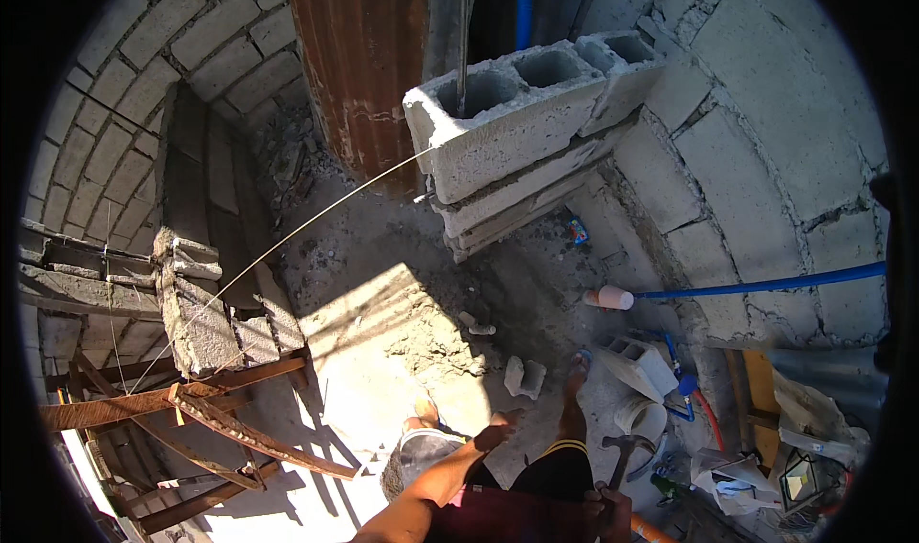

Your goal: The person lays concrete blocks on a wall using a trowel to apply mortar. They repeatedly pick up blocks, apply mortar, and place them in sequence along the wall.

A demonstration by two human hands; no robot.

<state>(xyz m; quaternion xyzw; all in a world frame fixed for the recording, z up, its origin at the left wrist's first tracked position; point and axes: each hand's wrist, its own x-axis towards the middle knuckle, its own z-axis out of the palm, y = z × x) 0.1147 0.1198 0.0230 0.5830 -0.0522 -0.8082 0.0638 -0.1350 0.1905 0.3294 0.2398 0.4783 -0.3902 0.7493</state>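
Observation:
My right hand, low in the view, is wrapped round the handle of a hammer whose dark metal head points up and away from me. My left hand reaches in front of my body over my legs, its fingers loosely stretched with nothing visible in them. Between my feet and a little ahead lies a broken piece of concrete block. Farther off stands a short wall of hollow concrete blocks, its top cells uncovered and a thin rod upright in one.
A taut string runs from the block wall down to wooden framing at the left. On the right are a loose hollow block, a bucket, a blue hose and piled bags. Mortar-like rubble lies ahead.

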